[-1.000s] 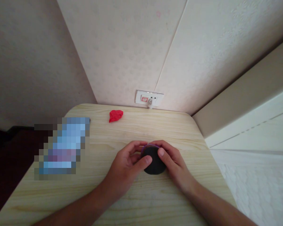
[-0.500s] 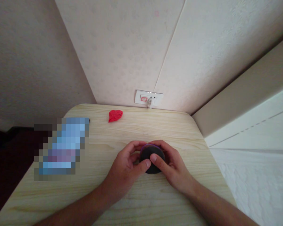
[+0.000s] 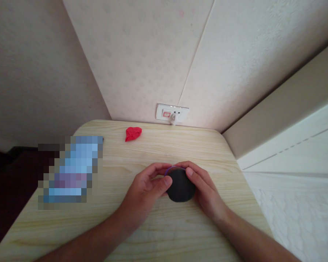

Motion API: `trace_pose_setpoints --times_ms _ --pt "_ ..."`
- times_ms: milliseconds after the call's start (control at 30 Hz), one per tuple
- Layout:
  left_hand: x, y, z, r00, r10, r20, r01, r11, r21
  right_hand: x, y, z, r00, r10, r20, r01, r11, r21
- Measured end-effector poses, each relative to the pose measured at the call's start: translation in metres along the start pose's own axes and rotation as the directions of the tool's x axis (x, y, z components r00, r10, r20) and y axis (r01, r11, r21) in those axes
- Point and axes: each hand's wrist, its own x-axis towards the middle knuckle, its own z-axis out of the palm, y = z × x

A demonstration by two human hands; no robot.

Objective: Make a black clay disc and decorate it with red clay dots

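Observation:
Between my two hands is a round black disc (image 3: 181, 185) with a thin purple rim along its far edge; its exact kind I cannot make out. My left hand (image 3: 149, 187) grips it from the left, thumb on the black face and fingers behind the far edge. On the other side my right hand (image 3: 203, 185) is closed around it, the thumb near the upper right of the face. The disc is tilted toward me just above the table. Most of its underside is hidden.
A crumpled red piece (image 3: 133, 134) lies toward the back of the wooden table (image 3: 112, 222). At the left edge is a blurred-out bluish rectangle (image 3: 73, 169). A wall socket (image 3: 172, 113) with a plug sits behind the table. White quilted bedding (image 3: 303, 214) is at the right.
My right thumb has slid from the middle of the disc to its upper right edge. The disc has shifted slightly right, and more of its black face shows.

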Motion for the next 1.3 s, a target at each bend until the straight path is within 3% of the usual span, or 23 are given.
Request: trace_pose_setpoints --times_ms 600,800,1033,1300 --pt "-0.001 -0.001 0.0 1.0 0.026 0.003 -0.026 0.998 0.054 -0.001 -0.015 0.006 1.0 0.017 0.025 -0.014 0.992 -0.124" --pt "0.0 0.0 0.001 0.999 0.042 -0.006 -0.042 0.993 0.109 -0.004 -0.012 0.007 0.992 -0.007 0.128 0.015 0.998 -0.063" --pt "0.0 0.001 0.001 0.995 0.091 -0.036 -0.085 0.985 0.153 -0.005 -0.007 0.008 0.989 -0.048 0.141 0.045 0.999 0.023" --pt "0.001 -0.003 0.001 0.999 0.043 0.021 -0.045 0.995 0.093 -0.005 -0.01 0.006 0.996 -0.025 0.084 0.03 0.998 -0.059"
